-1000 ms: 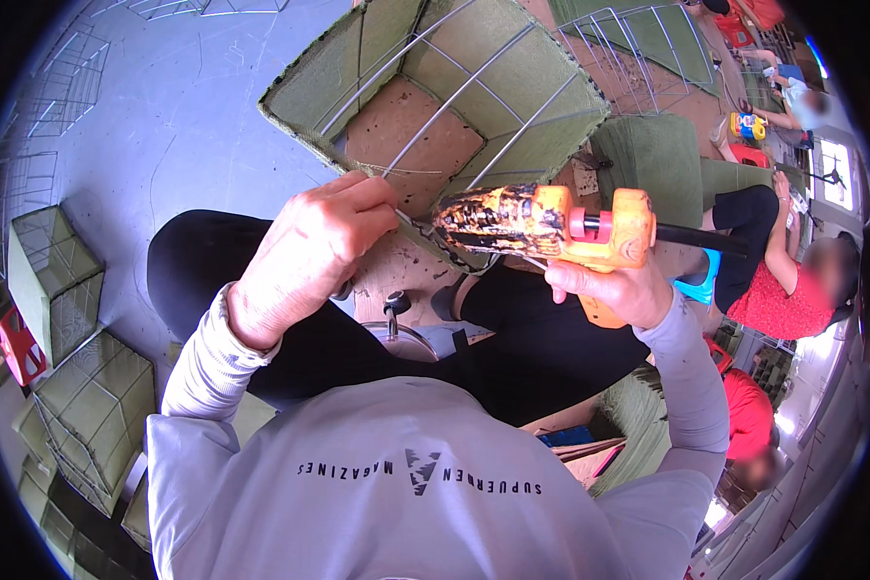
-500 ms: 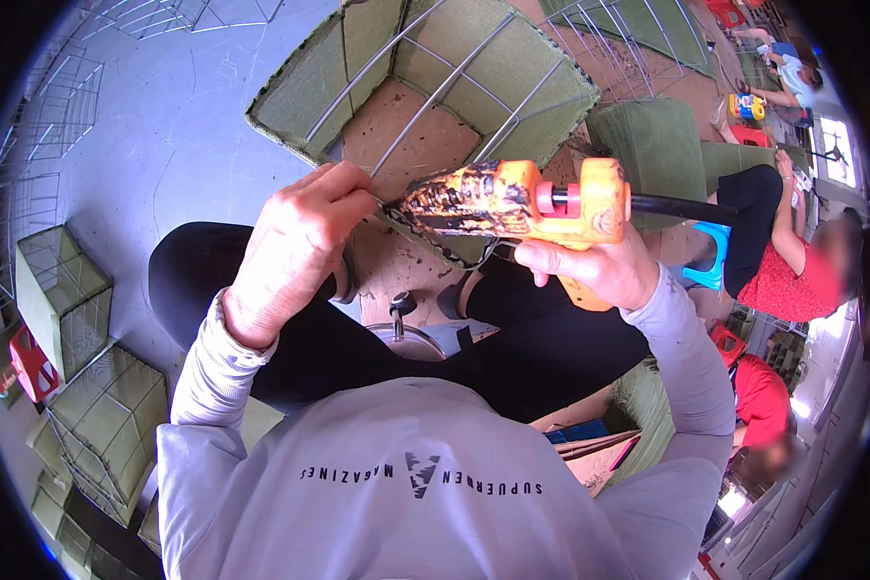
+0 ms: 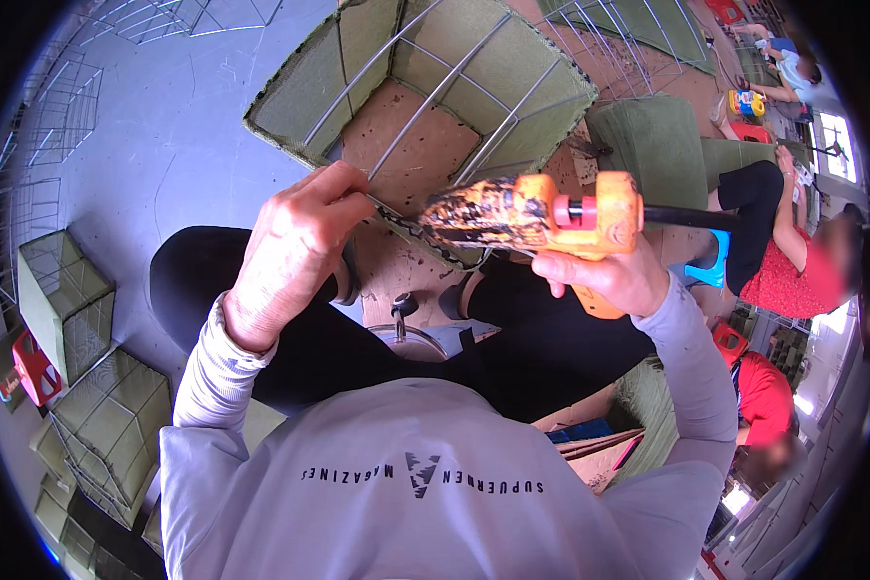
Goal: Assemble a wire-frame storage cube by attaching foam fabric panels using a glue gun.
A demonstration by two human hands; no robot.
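My right hand [image 3: 614, 275] is wrapped round an orange hot glue gun [image 3: 522, 215]. Dark residue coats its front, and a black stick juts from its back. The nozzle points left, close to the near rim of a green fabric-lined box on a wire frame [image 3: 300, 101]. Black glue marks run along the box's edges. My left hand [image 3: 300, 237] is closed in a pinch at that near rim, left of the nozzle. Its fingertips partly hide what they grip. The box tilts, its open side facing me, with metal wires crossing it.
Green wire-framed boxes [image 3: 101, 416] stand at the left beside a red plastic stool [image 3: 35, 367]. Green panels [image 3: 648, 145] lie beyond my right hand. People in red sit at the right, one near a blue stool [image 3: 710, 256]. A round metal rim [image 3: 425, 340] shows between my legs.
The glue gun and my right hand have shifted slightly right and down, and the nozzle has drawn away from my left fingers. My left hand stays almost in place.
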